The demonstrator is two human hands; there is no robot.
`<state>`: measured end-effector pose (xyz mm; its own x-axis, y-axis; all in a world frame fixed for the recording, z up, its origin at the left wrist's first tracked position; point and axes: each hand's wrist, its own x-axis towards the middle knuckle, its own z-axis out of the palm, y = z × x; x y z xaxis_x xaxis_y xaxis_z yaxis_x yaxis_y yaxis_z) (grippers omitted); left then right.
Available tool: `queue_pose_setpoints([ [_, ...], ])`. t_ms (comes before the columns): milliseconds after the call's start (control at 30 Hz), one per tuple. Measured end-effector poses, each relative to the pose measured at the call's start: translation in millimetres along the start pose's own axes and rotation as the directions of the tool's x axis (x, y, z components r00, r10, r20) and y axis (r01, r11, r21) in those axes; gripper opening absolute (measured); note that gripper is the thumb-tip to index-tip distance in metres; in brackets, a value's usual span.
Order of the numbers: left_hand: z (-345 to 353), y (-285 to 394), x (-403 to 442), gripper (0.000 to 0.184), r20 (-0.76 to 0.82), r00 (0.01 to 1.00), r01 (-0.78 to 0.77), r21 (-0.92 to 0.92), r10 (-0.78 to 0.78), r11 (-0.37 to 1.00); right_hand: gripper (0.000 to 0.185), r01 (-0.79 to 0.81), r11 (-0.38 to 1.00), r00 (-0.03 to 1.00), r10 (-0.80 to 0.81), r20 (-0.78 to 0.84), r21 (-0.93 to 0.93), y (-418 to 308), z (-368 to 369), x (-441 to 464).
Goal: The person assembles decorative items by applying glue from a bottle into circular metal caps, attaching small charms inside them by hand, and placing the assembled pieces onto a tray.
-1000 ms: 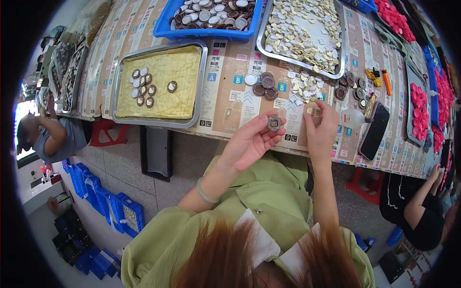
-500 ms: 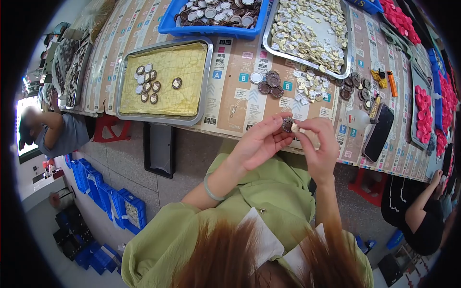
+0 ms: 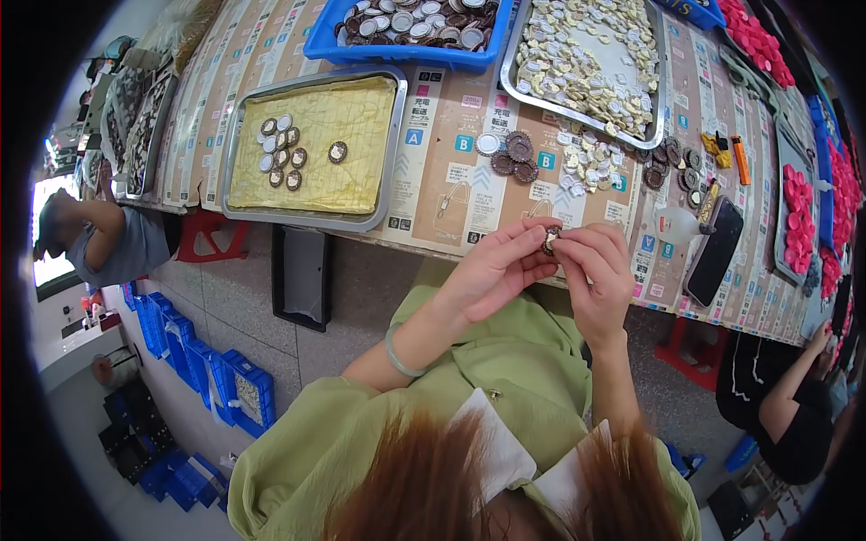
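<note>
My left hand (image 3: pixel 494 269) pinches a small brown scalloped disc (image 3: pixel 550 236) between thumb and fingers, just off the table's near edge. A small cream piece (image 3: pixel 548 241) lies against the disc's face. The closed fingertips of my right hand (image 3: pixel 597 270) press at it, partly hiding both. Beyond my hands lie a few more brown scalloped discs (image 3: pixel 519 158), one showing a white underside, and a loose heap of cream pieces (image 3: pixel 591 164). To the left, a metal tray (image 3: pixel 391 153) lined with yellow cloth bears several finished-looking discs with cream centres (image 3: pixel 337 151).
At the back stand a blue bin (image 3: pixel 401 56) of brown discs and a metal tray (image 3: pixel 657 117) of cream pieces. On the right lie a small bottle (image 3: pixel 675 223), a phone (image 3: pixel 714 252), an orange tool (image 3: pixel 740 160) and pink pieces (image 3: pixel 797 216). Other people sit on both sides.
My right fingers have moved in to the disc, and the cream piece, held at its edge before, is now against its face. The left hand still grips the disc, which has tilted.
</note>
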<state>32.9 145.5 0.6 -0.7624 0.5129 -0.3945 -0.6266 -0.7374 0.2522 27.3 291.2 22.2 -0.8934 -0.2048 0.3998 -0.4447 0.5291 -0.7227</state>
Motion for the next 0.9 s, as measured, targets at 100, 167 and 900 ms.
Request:
queue_pose_setpoints([
  [100, 0, 0, -1, 0.027, 0.004, 1.0, -0.021, 0.024, 0.021, 1.0, 0.017, 0.019, 1.0, 1.0, -0.019, 0.0, -0.002, 1, -1, 0],
  [167, 3, 2, -3, 0.028, -0.027, 0.999, -0.024, 0.049, 0.025, 0.999, 0.018, 0.019, 0.999, 1.0, -0.019, 0.001, -0.027, 1, -3, 0],
  [900, 21, -1, -14, 0.023, -0.049, 0.995, -0.075, 0.241, 0.089, 0.968, 0.016, -0.423, 0.557, 0.877, 0.45, 0.169, 0.715, -10, -9, -14],
])
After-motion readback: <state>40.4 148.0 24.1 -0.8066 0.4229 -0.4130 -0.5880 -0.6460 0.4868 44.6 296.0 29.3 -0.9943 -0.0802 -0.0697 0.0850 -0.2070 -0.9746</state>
